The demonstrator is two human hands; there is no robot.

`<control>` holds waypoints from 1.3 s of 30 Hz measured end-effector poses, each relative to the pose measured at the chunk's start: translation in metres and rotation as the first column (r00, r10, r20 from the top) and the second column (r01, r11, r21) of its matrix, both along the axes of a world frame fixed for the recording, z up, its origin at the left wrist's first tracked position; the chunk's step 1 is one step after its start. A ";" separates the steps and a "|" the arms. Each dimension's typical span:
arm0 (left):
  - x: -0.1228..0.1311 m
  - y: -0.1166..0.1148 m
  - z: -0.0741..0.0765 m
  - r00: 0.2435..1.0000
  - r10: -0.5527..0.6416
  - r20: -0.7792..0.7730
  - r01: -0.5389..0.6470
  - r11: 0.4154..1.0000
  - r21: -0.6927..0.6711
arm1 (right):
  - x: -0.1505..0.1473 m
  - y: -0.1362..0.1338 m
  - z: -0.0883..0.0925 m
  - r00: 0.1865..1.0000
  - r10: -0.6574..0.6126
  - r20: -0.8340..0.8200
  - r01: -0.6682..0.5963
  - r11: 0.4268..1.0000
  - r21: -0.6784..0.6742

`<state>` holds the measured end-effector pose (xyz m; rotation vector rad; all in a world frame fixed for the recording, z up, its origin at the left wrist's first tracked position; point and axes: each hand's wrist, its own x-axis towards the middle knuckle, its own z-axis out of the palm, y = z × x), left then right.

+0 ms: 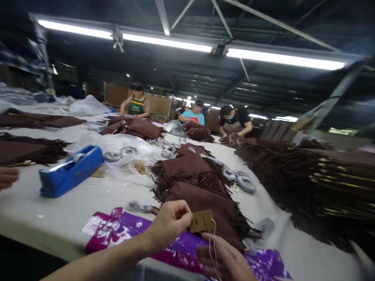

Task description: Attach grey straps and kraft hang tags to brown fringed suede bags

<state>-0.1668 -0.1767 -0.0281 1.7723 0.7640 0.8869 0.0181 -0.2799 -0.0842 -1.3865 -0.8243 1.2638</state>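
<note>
My left hand [170, 224] reaches in from the lower left and pinches a small brown cardboard tag [202, 221] between thumb and forefinger. A thin pale string [213, 249] hangs from the tag and runs down across my right hand [227, 259], which sits just below the tag with its fingers curled around the string. Both hands hover over a purple-and-white plastic bag [123, 228] at the table's near edge. Just behind the tag lies a pile of brown fringed suede bags [199, 183].
A blue tape dispenser [70, 171] stands to the left on the long white table [35, 210]. A tall stack of brown fringed bags [325, 179] fills the right side. Another person's hand [7, 177] shows at the left edge. Three people [137, 103] work at the far end.
</note>
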 end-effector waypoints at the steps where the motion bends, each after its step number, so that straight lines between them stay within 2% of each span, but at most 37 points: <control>1: 0.005 -0.009 -0.002 0.999 0.017 -0.039 -0.011 0.988 0.155 | -0.013 -0.001 0.006 0.983 -0.005 -0.184 -0.004 0.999 -0.050; 2: 0.009 -0.017 -0.004 0.997 0.039 -0.063 -0.016 0.942 0.335 | -0.021 -0.004 0.012 0.945 -0.018 -0.328 -0.001 0.998 -0.059; 4: 0.015 -0.032 -0.010 0.994 0.065 -0.088 0.008 0.761 0.649 | -0.023 -0.012 0.020 0.883 -0.054 -0.466 0.041 0.998 -0.039; 6: 0.019 -0.046 -0.020 0.992 0.059 -0.116 0.061 0.573 0.817 | -0.015 -0.023 0.022 0.891 -0.077 -0.447 0.095 0.995 0.018; 8: 0.025 -0.059 -0.031 0.991 0.039 -0.124 0.094 0.445 0.890 | -0.005 -0.035 0.019 0.924 -0.100 -0.369 0.133 0.989 0.064; 11: 0.036 -0.073 -0.043 0.996 -0.024 -0.081 0.084 0.340 0.937 | 0.003 -0.049 0.013 0.942 -0.157 -0.298 0.202 0.971 0.128; 13: 0.043 -0.080 -0.045 0.996 -0.073 -0.048 0.069 0.316 0.946 | 0.003 -0.057 0.011 0.938 -0.182 -0.294 0.245 0.950 0.193; 14: 0.045 -0.083 -0.044 0.993 -0.112 -0.044 0.079 0.334 0.939 | 0.003 -0.060 0.011 0.932 -0.186 -0.310 0.262 0.939 0.223; 15: 0.046 -0.086 -0.042 0.986 -0.162 -0.038 0.098 0.382 0.919 | 0.003 -0.063 0.011 0.920 -0.193 -0.342 0.286 0.925 0.248; 16: 0.047 -0.089 -0.039 0.975 -0.220 -0.029 0.131 0.465 0.876 | 0.004 -0.066 0.012 0.901 -0.202 -0.384 0.318 0.910 0.267; 17: 0.048 -0.091 -0.036 0.962 -0.272 -0.018 0.178 0.575 0.799 | 0.006 -0.069 0.013 0.875 -0.217 -0.432 0.358 0.892 0.277; 19: 0.050 -0.096 -0.033 0.943 -0.333 -0.004 0.287 0.808 0.515 | 0.010 -0.072 0.016 0.809 -0.262 -0.526 0.457 0.843 0.283; 20: 0.052 -0.098 -0.033 0.932 -0.361 -0.011 0.345 0.880 0.326 | 0.013 -0.073 0.017 0.776 -0.283 -0.564 0.504 0.816 0.283; 21: 0.055 -0.099 -0.034 0.916 -0.401 -0.016 0.399 0.907 0.135 | 0.016 -0.074 0.018 0.747 -0.297 -0.594 0.542 0.790 0.287; 22: 0.058 -0.100 -0.036 0.889 -0.457 -0.012 0.456 0.889 -0.043 | 0.018 -0.075 0.019 0.725 -0.306 -0.617 0.571 0.767 0.291; 24: 0.065 -0.103 -0.039 0.822 -0.568 0.042 0.552 0.776 -0.305 | 0.022 -0.076 0.021 0.698 -0.309 -0.645 0.605 0.737 0.302; 25: 0.069 -0.104 -0.041 0.792 -0.605 0.076 0.583 0.715 -0.385 | 0.023 -0.076 0.021 0.692 -0.306 -0.653 0.614 0.726 0.310; 26: 0.072 -0.105 -0.042 0.776 -0.622 0.102 0.596 0.672 -0.439 | 0.024 -0.077 0.021 0.687 -0.303 -0.660 0.620 0.717 0.317; 28: 0.078 -0.108 -0.045 0.771 -0.624 0.128 0.593 0.629 -0.502 | 0.025 -0.078 0.021 0.676 -0.296 -0.675 0.635 0.699 0.329; 31: 0.085 -0.111 -0.053 0.789 -0.604 0.116 0.559 0.627 -0.542 | 0.026 -0.079 0.020 0.676 -0.263 -0.688 0.636 0.681 0.364; 33: 0.087 -0.110 -0.058 0.801 -0.595 0.064 0.535 0.664 -0.522 | 0.029 -0.082 0.018 0.690 -0.225 -0.688 0.618 0.678 0.398; 35: 0.085 -0.106 -0.058 0.816 -0.576 -0.041 0.515 0.757 -0.402 | 0.037 -0.089 0.014 0.721 -0.161 -0.674 0.574 0.683 0.452; 37: 0.081 -0.100 -0.052 0.831 -0.521 -0.196 0.499 0.853 -0.155 | 0.050 -0.101 0.007 0.807 -0.115 -0.579 0.483 0.693 0.536; 38: 0.079 -0.098 -0.047 0.832 -0.479 -0.281 0.496 0.868 -0.013 | 0.058 -0.108 0.002 0.866 -0.134 -0.482 0.425 0.705 0.568; 39: 0.077 -0.095 -0.041 0.826 -0.433 -0.361 0.501 0.858 0.117 | 0.066 -0.116 -0.002 0.916 -0.185 -0.356 0.372 0.725 0.580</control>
